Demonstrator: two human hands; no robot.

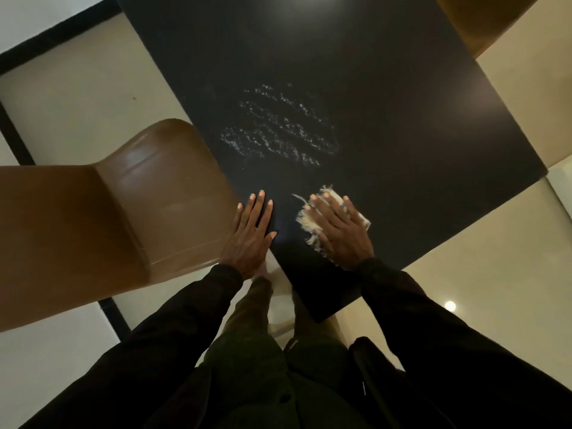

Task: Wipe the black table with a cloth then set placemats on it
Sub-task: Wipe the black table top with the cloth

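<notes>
The black table (pixel 387 119) fills the upper middle of the head view, its near corner pointing at me. A patch of whitish wet streaks (pixel 278 131) glistens near its centre. A pale frayed cloth (pixel 309 226) lies near the near corner, mostly covered by my right hand (pixel 339 230), which presses flat on it with straight fingers. My left hand (pixel 252 230) rests flat and open on the table's left edge, a hand's width left of the cloth. No placemats are in view.
A brown leather chair (pixel 123 205) stands against the table's left edge, touching close to my left hand. Another brown chair (pixel 483 20) shows at the far right corner. Beige floor tiles (pixel 479 264) with dark strips surround the table.
</notes>
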